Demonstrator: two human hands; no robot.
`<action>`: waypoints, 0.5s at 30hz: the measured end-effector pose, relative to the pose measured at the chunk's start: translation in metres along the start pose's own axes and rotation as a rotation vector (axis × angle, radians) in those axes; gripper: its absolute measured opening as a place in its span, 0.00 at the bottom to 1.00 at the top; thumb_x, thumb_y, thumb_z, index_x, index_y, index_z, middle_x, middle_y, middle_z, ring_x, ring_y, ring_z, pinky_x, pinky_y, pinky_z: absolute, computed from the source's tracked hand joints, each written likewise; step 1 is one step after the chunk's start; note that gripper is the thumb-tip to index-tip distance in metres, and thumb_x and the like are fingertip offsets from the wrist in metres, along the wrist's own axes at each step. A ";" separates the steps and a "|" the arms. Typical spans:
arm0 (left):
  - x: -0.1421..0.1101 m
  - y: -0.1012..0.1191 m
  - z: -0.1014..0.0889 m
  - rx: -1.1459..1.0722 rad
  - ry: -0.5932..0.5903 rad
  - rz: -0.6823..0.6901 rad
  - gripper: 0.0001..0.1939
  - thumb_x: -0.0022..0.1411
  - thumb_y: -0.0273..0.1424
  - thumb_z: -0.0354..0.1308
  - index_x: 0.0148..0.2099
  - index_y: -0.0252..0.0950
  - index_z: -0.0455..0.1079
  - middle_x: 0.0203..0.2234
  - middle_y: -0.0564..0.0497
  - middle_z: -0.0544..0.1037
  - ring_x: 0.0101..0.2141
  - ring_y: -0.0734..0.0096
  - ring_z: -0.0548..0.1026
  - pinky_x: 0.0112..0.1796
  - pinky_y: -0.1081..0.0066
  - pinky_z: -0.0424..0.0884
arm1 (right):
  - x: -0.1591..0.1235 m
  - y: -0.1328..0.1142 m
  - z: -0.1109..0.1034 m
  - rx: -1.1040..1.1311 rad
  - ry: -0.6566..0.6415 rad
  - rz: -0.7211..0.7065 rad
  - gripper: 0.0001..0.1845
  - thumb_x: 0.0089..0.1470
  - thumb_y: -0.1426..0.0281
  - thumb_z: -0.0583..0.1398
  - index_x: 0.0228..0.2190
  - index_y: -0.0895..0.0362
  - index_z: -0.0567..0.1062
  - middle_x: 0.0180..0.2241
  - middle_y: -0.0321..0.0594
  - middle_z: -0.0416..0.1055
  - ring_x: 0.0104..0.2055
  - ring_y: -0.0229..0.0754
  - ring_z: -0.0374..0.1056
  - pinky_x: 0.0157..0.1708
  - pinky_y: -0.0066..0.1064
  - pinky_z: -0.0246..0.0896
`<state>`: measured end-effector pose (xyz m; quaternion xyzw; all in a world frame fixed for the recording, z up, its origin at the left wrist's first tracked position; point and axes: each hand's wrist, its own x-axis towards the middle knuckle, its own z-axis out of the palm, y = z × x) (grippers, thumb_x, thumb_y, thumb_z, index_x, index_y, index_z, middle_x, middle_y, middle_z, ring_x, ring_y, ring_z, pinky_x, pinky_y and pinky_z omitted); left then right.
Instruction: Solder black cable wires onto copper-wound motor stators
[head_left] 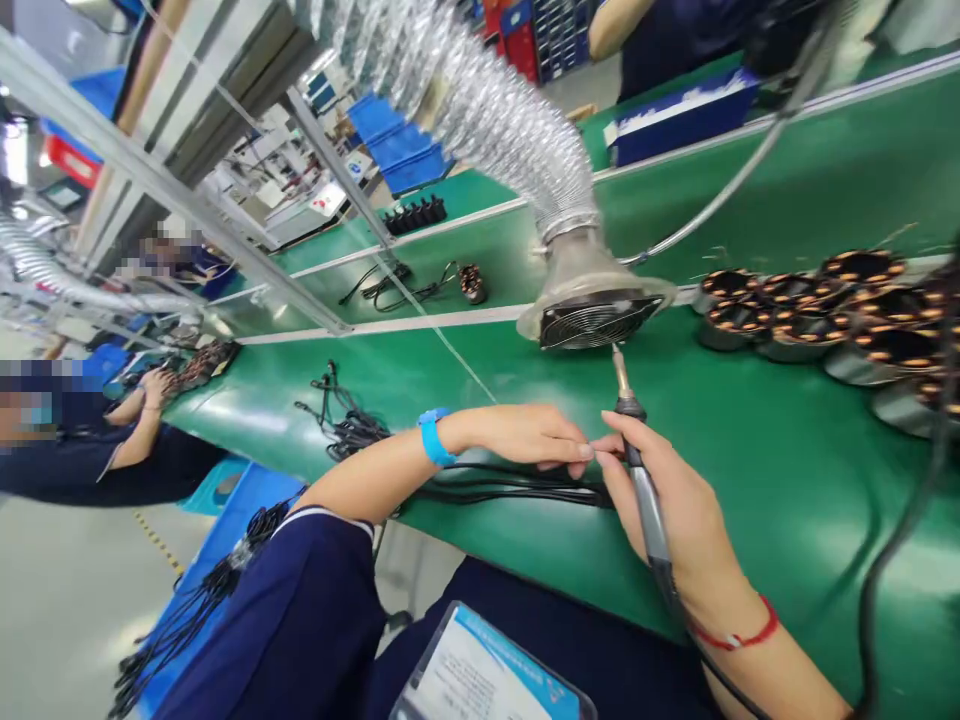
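Observation:
My right hand (pixel 667 500) is closed around a soldering iron (pixel 646 500), whose metal tip points up and away, just below the fume extractor hood (pixel 592 300). My left hand (pixel 536 437) meets the right one fingertip to fingertip. Its thumb and fingers are pinched together, and what lies between them is too small to make out. Black cables (pixel 517 488) run along the green bench (pixel 780 510) beneath my left hand and end near the right fingers. A thin pale strand (pixel 450 345) crosses the bench from upper left toward my left forearm.
Several copper-wound stators (pixel 795 310) stand at the right. A bundle of black cables (pixel 352 425) lies at left, and more hang over a blue bin (pixel 202 590). One small wound part (pixel 472 283) sits behind the hood. Another person's hands (pixel 157 387) work at far left.

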<state>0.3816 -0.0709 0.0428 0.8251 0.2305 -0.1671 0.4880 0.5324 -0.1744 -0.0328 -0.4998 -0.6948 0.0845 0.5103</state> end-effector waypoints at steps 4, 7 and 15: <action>-0.039 -0.026 -0.002 0.077 -0.055 -0.253 0.19 0.68 0.36 0.45 0.36 0.32 0.74 0.20 0.52 0.74 0.20 0.77 0.69 0.28 0.75 0.65 | -0.004 0.001 0.013 -0.015 -0.122 -0.205 0.15 0.64 0.70 0.51 0.51 0.57 0.67 0.33 0.40 0.74 0.33 0.38 0.72 0.36 0.28 0.68; -0.098 -0.060 -0.007 0.305 0.165 -0.534 0.15 0.65 0.34 0.48 0.38 0.34 0.76 0.33 0.49 0.80 0.30 0.74 0.75 0.35 0.76 0.67 | -0.006 0.001 0.021 -0.091 -0.152 -0.185 0.17 0.64 0.65 0.50 0.50 0.57 0.69 0.33 0.42 0.75 0.34 0.40 0.73 0.35 0.30 0.67; -0.222 -0.121 0.031 0.402 0.343 -0.860 0.30 0.54 0.20 0.50 0.61 0.34 0.65 0.58 0.45 0.71 0.52 0.65 0.72 0.51 0.73 0.65 | -0.012 -0.003 0.025 -0.229 -0.059 -0.109 0.22 0.62 0.59 0.50 0.47 0.61 0.73 0.32 0.46 0.76 0.32 0.41 0.74 0.27 0.29 0.63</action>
